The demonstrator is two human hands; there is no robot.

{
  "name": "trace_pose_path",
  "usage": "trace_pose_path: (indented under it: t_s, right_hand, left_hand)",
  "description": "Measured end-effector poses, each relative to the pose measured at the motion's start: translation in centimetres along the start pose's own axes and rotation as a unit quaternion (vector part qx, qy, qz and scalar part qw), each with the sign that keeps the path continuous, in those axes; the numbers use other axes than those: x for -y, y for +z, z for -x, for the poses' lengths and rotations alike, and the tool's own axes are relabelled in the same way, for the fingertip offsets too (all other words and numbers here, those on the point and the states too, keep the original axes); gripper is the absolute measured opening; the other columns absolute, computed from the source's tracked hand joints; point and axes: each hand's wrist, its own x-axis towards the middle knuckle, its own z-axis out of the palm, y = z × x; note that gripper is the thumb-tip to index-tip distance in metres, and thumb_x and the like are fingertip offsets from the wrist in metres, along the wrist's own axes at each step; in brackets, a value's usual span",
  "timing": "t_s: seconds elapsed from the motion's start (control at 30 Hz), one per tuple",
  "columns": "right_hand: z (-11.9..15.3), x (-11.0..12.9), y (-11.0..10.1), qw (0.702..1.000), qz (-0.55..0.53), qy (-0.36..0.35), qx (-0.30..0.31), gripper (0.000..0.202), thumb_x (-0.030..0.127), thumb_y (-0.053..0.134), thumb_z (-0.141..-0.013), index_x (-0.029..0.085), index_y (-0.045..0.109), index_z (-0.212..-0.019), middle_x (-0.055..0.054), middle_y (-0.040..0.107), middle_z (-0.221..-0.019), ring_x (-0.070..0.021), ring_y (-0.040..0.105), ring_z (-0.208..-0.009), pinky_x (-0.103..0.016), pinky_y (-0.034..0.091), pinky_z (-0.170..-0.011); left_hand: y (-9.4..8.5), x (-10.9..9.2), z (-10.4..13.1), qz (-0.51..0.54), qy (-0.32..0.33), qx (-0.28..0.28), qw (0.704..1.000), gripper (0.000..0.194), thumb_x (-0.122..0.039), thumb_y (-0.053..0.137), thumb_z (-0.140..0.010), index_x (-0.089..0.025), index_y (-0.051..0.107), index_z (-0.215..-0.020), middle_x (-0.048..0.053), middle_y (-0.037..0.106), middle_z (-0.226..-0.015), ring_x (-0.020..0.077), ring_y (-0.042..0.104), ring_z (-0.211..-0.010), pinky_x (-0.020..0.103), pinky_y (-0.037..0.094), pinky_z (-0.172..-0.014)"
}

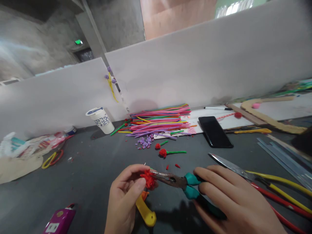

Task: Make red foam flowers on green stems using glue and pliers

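Note:
Between the thumb and fingers of my left hand [126, 195] is a red fuzzy flower [148, 179]. My right hand [234, 195] is wrapped round the teal-handled needle-nose pliers [179, 182], whose jaw tips touch the flower's upper side. Below the flower, a yellow-handled tool [146, 213] with an orange part lies by my left hand; part of it is hidden. Beyond my hands lie a red flower with a green stem [162, 152], a smaller one [158, 146] and two small red scraps [177, 165].
Bundled coloured pipe cleaners [158, 122] lie against the white partition [195, 61], with purple clippings [145, 142] in front. A paper cup [100, 121] stands left of them. A black phone [215, 131], large scissors [243, 174] and clear strips [285, 159] lie right; a purple box [60, 221] lies front left.

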Motion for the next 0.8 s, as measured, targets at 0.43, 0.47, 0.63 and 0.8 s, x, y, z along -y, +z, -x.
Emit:
trace_pose_path:
  t_s: [0.43, 0.47, 0.63, 0.8]
  right_hand:
    - [-0.63, 0.02, 0.30, 1.000, -0.026, 0.002, 0.011, 0.023, 0.015, 0.048, -0.089, 0.022, 0.063, -0.074, -0.004, 0.074, -0.087, -0.0197, 0.062, -0.076, -0.030, 0.050, -0.068]
    - [-0.58, 0.02, 0.25, 0.999, -0.029, 0.002, 0.013, 0.023, 0.015, 0.047, -0.089, 0.022, 0.063, -0.074, -0.004, 0.074, -0.087, -0.0194, 0.063, -0.075, -0.030, 0.051, -0.067]
    - [-0.39, -0.01, -0.08, 0.997, -0.059, 0.033, 0.038, 0.022, 0.014, 0.048, -0.085, 0.022, 0.063, -0.072, -0.005, 0.071, -0.081, -0.0181, 0.064, -0.072, -0.027, 0.052, -0.063]
    - [-0.49, 0.02, -0.30, 0.994, -0.087, 0.051, 0.048, 0.017, 0.015, 0.053, -0.083, 0.023, 0.064, -0.073, -0.004, 0.071, -0.083, -0.0171, 0.065, -0.074, -0.026, 0.054, -0.067]
  left_hand:
    - [-0.05, 0.08, -0.03, 0.006, 0.002, 0.005, 1.000, 0.019, -0.030, 0.083, -0.063, -0.019, 0.080, -0.078, 0.007, 0.078, -0.074, 0.0170, 0.069, -0.061, 0.023, 0.055, -0.057]
    - [-0.05, 0.08, -0.02, 0.006, 0.002, 0.006, 1.000, 0.019, -0.030, 0.083, -0.063, -0.019, 0.080, -0.078, 0.007, 0.078, -0.074, 0.0169, 0.069, -0.061, 0.023, 0.055, -0.058]
    - [0.04, -0.01, -0.01, 0.015, 0.007, 0.014, 1.000, 0.018, -0.029, 0.083, -0.062, -0.020, 0.080, -0.077, 0.004, 0.077, -0.070, 0.0163, 0.068, -0.059, 0.025, 0.057, -0.060]
    - [0.15, -0.10, 0.02, 0.012, 0.010, 0.008, 1.000, 0.016, -0.027, 0.082, -0.063, -0.019, 0.080, -0.076, 0.004, 0.076, -0.069, 0.0160, 0.068, -0.059, 0.025, 0.057, -0.060]
